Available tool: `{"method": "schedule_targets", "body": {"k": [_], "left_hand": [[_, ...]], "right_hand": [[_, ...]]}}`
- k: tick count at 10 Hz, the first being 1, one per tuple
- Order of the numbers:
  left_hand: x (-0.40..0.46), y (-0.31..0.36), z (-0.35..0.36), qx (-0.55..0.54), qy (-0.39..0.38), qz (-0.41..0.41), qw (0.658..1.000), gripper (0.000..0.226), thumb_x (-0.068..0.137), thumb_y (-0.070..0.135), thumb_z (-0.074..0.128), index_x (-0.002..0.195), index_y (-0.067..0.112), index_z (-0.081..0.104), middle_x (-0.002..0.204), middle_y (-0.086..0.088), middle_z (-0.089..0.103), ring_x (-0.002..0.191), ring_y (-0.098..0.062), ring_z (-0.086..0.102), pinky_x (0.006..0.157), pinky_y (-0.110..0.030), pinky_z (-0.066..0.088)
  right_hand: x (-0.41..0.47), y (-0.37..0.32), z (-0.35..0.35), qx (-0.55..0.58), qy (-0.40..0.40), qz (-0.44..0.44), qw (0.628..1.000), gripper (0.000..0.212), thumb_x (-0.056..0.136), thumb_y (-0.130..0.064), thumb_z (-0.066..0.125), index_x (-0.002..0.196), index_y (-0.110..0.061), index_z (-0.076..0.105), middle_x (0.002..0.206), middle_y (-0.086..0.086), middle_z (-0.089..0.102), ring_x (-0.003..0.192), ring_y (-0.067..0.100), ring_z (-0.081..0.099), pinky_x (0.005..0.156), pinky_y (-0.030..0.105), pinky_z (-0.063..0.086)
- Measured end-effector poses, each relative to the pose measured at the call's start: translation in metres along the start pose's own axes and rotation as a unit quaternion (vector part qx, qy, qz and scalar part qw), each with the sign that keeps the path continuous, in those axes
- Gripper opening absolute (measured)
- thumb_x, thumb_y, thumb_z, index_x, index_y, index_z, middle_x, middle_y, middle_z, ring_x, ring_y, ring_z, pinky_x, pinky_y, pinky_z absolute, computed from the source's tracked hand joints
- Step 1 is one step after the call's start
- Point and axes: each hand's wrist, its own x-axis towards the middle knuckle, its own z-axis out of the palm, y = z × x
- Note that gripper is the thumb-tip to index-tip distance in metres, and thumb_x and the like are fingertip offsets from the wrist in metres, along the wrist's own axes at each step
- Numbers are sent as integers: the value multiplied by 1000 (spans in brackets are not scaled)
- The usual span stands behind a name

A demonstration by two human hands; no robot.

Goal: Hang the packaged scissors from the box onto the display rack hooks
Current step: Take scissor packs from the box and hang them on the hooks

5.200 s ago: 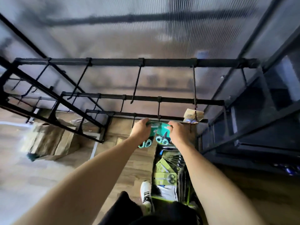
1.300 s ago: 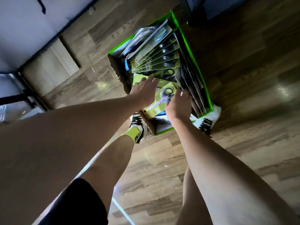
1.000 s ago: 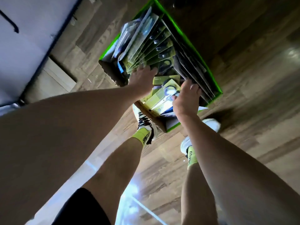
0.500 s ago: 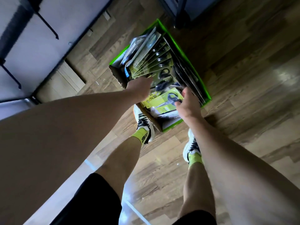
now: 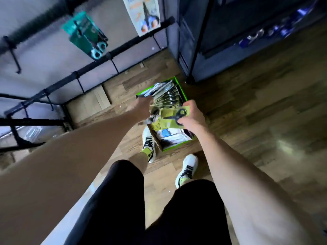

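A green-edged box (image 5: 179,85) of packaged scissors stands on the wooden floor in front of my feet. My right hand (image 5: 192,115) grips a yellow-green pack with black scissors (image 5: 174,115), lifted above the box. My left hand (image 5: 144,107) is at the pack's left end, where its fingers are blurred. On the black rack (image 5: 92,66) up left, a teal pack (image 5: 86,35) and a white pack (image 5: 143,14) hang from hooks.
Bare hooks (image 5: 16,67) stick out from the rack bars at the left. A dark shelving unit (image 5: 203,41) stands behind the box at the right. Flat cardboard (image 5: 95,101) lies under the rack. My shoes flank the box's near end.
My hands have lifted a yellow-green scissors pack out of the box. My head has risen, bringing the rack and its hanging packs into view.
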Motion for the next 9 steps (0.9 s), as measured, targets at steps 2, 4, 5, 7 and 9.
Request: {"method": "schedule_targets", "body": {"k": [2, 4, 5, 7, 9], "left_hand": [[-98, 29, -103, -26, 70, -16, 997, 36, 80, -2, 56, 112, 15, 60, 107, -16, 65, 82, -28, 60, 65, -30, 43], [-179, 41, -172, -89, 121, -40, 988, 41, 87, 3, 58, 126, 10, 49, 120, -14, 59, 106, -30, 58, 81, -28, 43], [-212, 37, -199, -107, 154, -68, 980, 52, 87, 6, 61, 135, 10, 42, 122, -11, 58, 108, -31, 58, 81, -29, 43], [-257, 14, -258, -91, 214, -64, 970, 29, 83, 7, 62, 112, 10, 59, 98, -11, 61, 88, -30, 60, 67, -30, 41], [-295, 10, -317, -54, 241, 5, 969, 28, 88, 12, 65, 115, 18, 69, 95, 2, 60, 82, -17, 56, 66, -22, 42]], "right_hand": [[-79, -78, -48, 1, 46, -94, 994, 36, 82, -20, 72, 100, -19, 40, 90, 4, 57, 77, 26, 54, 65, 33, 40], [-142, -133, -77, 141, -24, -69, 987, 39, 78, -5, 68, 106, -17, 44, 107, 11, 56, 90, 28, 63, 63, 46, 61], [-164, -151, -87, 168, -115, -53, 978, 46, 82, 5, 62, 122, -16, 53, 117, 13, 59, 97, 27, 63, 62, 40, 59], [-207, -185, -111, 220, -180, -59, 957, 47, 73, 9, 60, 106, -24, 61, 114, 16, 63, 100, 37, 64, 89, 63, 49], [-197, -219, -101, 180, -185, -156, 954, 75, 45, -13, 80, 117, -19, 58, 136, 16, 55, 122, 35, 54, 110, 50, 37]]}}
